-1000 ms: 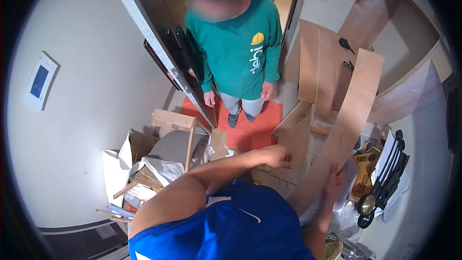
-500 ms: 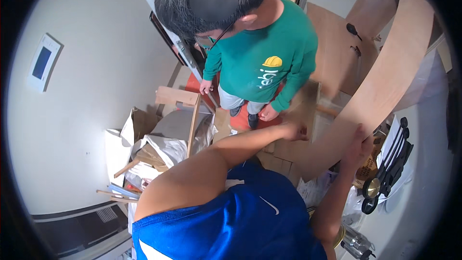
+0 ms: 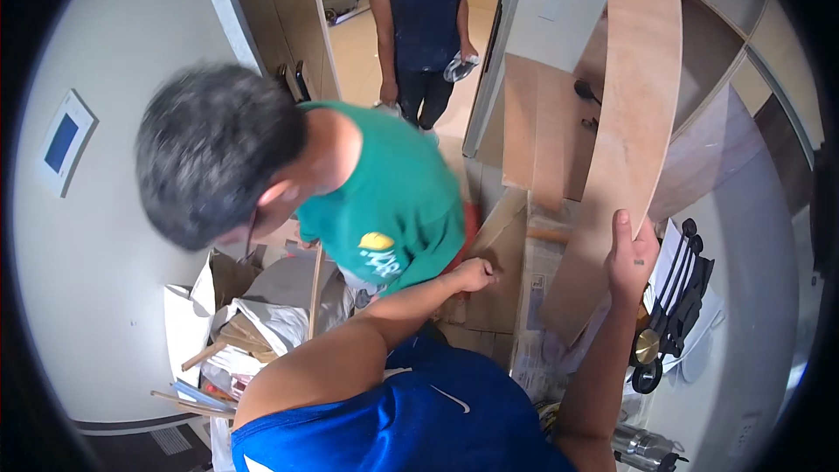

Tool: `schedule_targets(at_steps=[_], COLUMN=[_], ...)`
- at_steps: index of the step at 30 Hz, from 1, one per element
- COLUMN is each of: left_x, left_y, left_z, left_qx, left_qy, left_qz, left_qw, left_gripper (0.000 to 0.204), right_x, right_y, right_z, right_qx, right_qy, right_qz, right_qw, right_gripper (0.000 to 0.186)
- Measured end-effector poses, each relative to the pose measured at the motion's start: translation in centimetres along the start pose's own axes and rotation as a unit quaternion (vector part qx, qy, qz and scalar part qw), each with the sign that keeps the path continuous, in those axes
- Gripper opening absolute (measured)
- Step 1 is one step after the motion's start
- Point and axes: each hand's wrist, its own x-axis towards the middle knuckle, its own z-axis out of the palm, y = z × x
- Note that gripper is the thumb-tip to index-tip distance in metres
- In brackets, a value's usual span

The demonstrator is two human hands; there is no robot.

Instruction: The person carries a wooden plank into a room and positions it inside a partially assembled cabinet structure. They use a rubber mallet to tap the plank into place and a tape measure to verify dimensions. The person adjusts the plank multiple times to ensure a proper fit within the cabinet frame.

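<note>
A long, thin plywood board [image 3: 638, 87] stands upright and slanted on the right, its lower end down by my body. My right hand [image 3: 631, 262] grips the board's right edge near that end, thumb up along its face. My left hand [image 3: 476, 274] is in front of me, its fingers curled in and nothing visible in them. It is beside a co-worker in a green shirt [image 3: 393, 192], who bends toward the left; that person's hands are mostly hidden.
At the left, bags and wood offcuts [image 3: 253, 341] lie heaped by the wall. Black kitchen utensils [image 3: 677, 297] and a steel container [image 3: 642, 446] are close to my right arm. Another person in dark clothes [image 3: 424, 17] stands in the doorway. More wood panels [image 3: 537, 122] lean behind the board.
The co-worker in green has bent down and moved left. The board now stands steeper, its top swung left, with my right hand on its edge. My left hand has shifted left and slightly down.
</note>
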Motion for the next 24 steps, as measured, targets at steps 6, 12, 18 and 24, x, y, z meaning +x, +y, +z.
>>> schedule_targets(at_steps=[6, 12, 18, 24], left_x=[2.7, 2.4, 2.2, 2.1], left_y=[-4.3, -9.8, -13.0, -14.0], left_z=[1.4, 1.0, 1.5, 2.5], left_qx=[0.118, 0.209, 0.255, 0.265], left_qy=[-0.016, -0.109, -0.193, -0.227], left_qz=[-0.129, -0.238, -0.202, -0.158], left_qw=[0.984, 0.942, 0.925, 0.924], left_gripper=[0.059, 0.056, 0.059, 0.061], right_x=[0.8, 2.3, 2.5, 2.3], right_y=[-0.4, 1.1, 1.6, 5.4], right_z=[-0.5, -2.7, -3.6, -4.7], right_qx=[-0.025, -0.106, -0.104, -0.161], right_qy=[0.019, -0.016, -0.064, -0.097], right_qz=[0.018, 0.080, 0.133, 0.128], right_qw=[0.999, 0.991, 0.984, 0.974], right_gripper=[0.032, 0.037, 0.036, 0.035])
